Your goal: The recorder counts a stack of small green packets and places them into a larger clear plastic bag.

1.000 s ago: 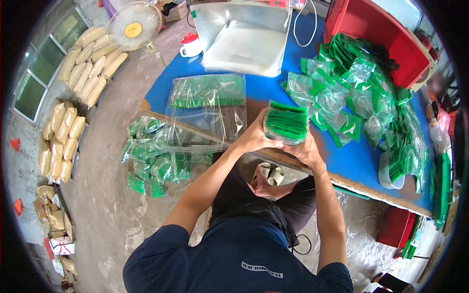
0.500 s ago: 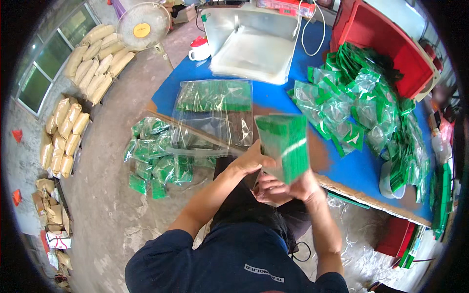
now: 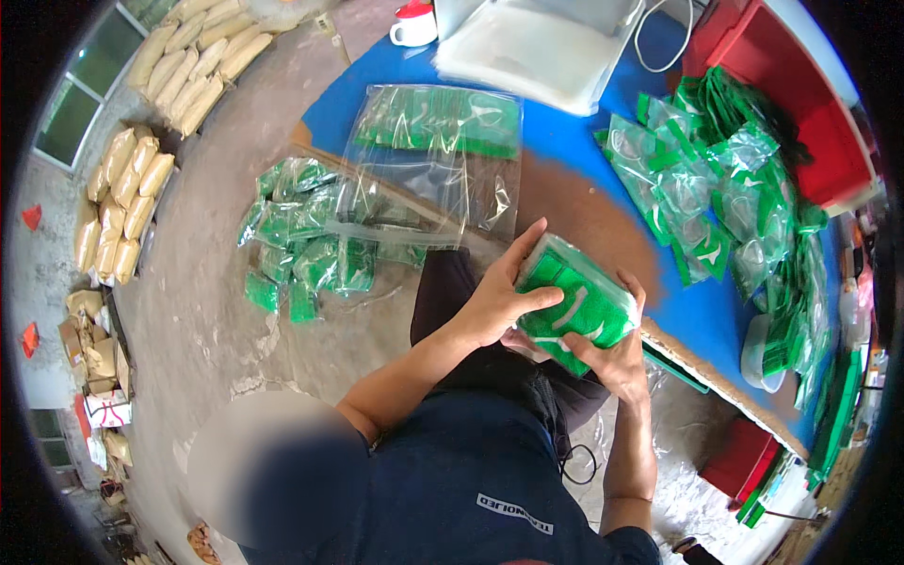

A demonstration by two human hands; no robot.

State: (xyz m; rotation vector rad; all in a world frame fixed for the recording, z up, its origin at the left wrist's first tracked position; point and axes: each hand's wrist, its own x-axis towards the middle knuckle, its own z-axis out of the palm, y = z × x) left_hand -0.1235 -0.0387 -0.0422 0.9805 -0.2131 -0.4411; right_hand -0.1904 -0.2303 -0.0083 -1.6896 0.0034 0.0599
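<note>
Between my two hands, above my lap, is a thick stack of green-and-clear packets (image 3: 577, 299), its flat green face turned up. My left hand (image 3: 508, 294) grips its left side, thumb across the top. On the right, my right hand (image 3: 614, 347) clasps the lower right corner, thumb on the face and fingers around the far edge. Ahead of my hands a large clear plastic bag (image 3: 490, 193) lies on the table with a row of green packets (image 3: 438, 121) inside its far end; its near end hangs past the table edge.
The blue table (image 3: 348, 105) has a worn brown patch. Loose green packets (image 3: 683, 179) heap at its right, before a red crate (image 3: 800, 104). Clear bags (image 3: 532, 52) stack at the back by a white cup (image 3: 414, 26). Filled green bags (image 3: 311, 231) lie on the floor at left.
The stack has tipped from upright to lying flatter, and both hands have come nearer my body with it. My right hand has shifted from beneath to its right side. The view has tilted downward.
</note>
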